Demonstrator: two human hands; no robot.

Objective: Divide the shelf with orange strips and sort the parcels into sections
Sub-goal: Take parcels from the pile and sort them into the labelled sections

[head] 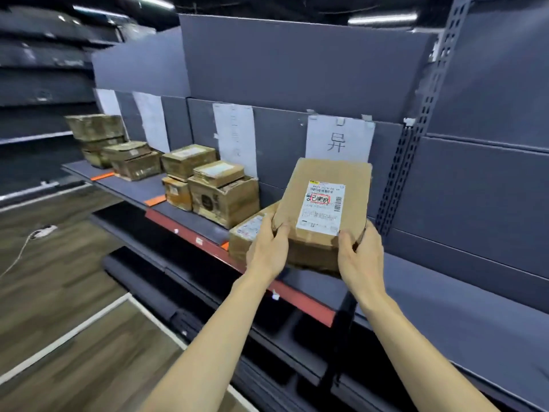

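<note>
I see both hands gripping one cardboard parcel [323, 203] above the right end of a dark grey shelf [445, 310]. My left hand [267, 251] curls its fingers [280, 230] round the parcel's lower left corner; my right hand [361, 257] wraps the lower right corner, thumb on the front. The parcel tilts back, its white label [322, 208] facing me with a red-ringed stamp. Just left of it, partly behind my left hand, a second parcel [246, 233] lies on the shelf. Further left stand stacked boxes [221, 191], then more stacks [133, 162] towards the far end. Orange strips [155, 200] lie across the shelf between the groups. White paper signs [338, 141] are taped to the back panel; the nearest, right behind the held parcel, bears one handwritten character. Wood-look floor [59, 278] lies below left.
</note>
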